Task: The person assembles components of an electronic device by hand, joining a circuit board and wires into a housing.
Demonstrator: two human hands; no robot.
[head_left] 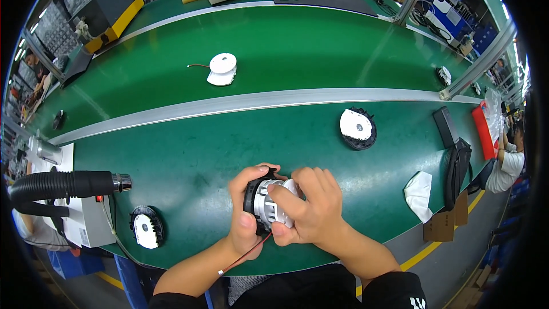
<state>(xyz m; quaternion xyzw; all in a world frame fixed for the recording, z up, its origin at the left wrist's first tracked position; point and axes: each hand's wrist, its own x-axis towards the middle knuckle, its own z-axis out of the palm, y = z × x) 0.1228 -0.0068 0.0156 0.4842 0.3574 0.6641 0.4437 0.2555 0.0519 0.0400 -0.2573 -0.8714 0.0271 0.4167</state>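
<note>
Both my hands hold one small motor assembly [267, 204] just above the near edge of the green bench [189, 154]. It has a black round housing and a silver-white core. My left hand [247, 213] wraps around the black housing, thumb on the front. My right hand [306, 209] grips the white part from the right, fingers curled over it. A thin red wire [247, 254] hangs from the assembly down past my left wrist.
A similar black-and-white round unit [357, 127] lies to the right, another [147, 228] at the near left. A white unit [222, 68] rides the far green belt. A black hose nozzle [68, 184] points in from the left. A white cloth [419, 194] lies at the right edge.
</note>
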